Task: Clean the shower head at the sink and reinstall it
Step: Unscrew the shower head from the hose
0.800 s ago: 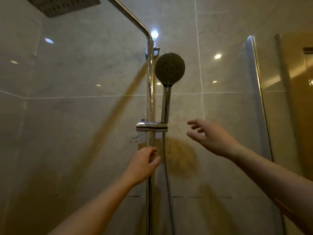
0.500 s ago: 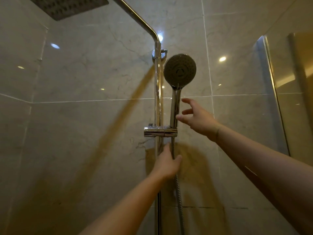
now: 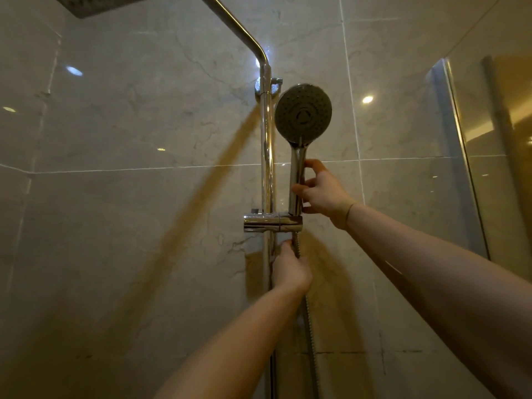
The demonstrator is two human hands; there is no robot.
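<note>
The chrome hand shower head (image 3: 302, 113) has a round grey spray face and stands upright in a chrome holder (image 3: 272, 222) clamped on the vertical rail (image 3: 267, 156). My right hand (image 3: 324, 192) is wrapped around its handle just above the holder. My left hand (image 3: 290, 269) grips the ribbed metal hose (image 3: 312, 335) right below the holder, beside the rail. The hose runs down out of view.
Marble-look tiles cover the wall behind. A curved chrome pipe (image 3: 236, 27) rises from the rail to a square overhead rain head (image 3: 95, 4) at the top left. A glass shower panel (image 3: 472, 168) stands at the right.
My right hand moved left and closed on the shower handle. My left hand rose along the rail and took hold of the hose under the holder. The view moved closer.
</note>
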